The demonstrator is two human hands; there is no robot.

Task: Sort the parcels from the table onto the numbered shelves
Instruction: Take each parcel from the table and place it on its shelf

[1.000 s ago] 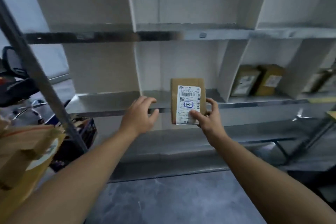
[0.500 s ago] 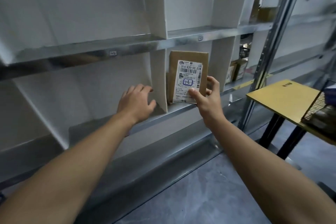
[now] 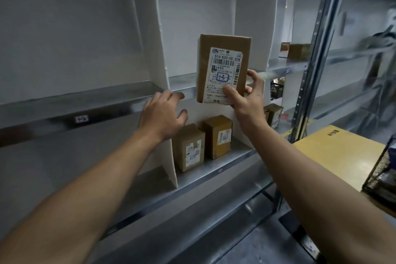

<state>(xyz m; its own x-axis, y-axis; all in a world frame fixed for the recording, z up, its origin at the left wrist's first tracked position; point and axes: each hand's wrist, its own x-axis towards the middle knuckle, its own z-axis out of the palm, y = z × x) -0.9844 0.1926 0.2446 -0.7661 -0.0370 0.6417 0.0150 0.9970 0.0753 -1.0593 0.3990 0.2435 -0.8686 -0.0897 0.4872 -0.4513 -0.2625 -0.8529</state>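
A brown cardboard parcel (image 3: 222, 70) with a white label marked "1-3" in a blue box stands upright in front of a shelf compartment. My right hand (image 3: 246, 98) grips its lower right corner, thumb on the label and fingers behind. My left hand (image 3: 162, 115) hovers beside the parcel with loosely curled fingers, holding nothing, at the metal shelf edge (image 3: 107, 107). A small tag reading "1-2" (image 3: 81, 119) sits on that edge to the left. White dividers (image 3: 158, 28) split the shelf into compartments.
Two brown parcels (image 3: 189, 148) (image 3: 218, 137) stand on the lower shelf under my hands. More parcels (image 3: 273, 114) sit farther right. A yellow table (image 3: 338, 154) and a black wire basket (image 3: 383, 178) are at the right. A metal upright (image 3: 315, 49) rises beside the shelf.
The view has moved closer and up along the shelf. My right hand has raised the parcel to the higher shelf level. My left hand followed alongside, still holding nothing.
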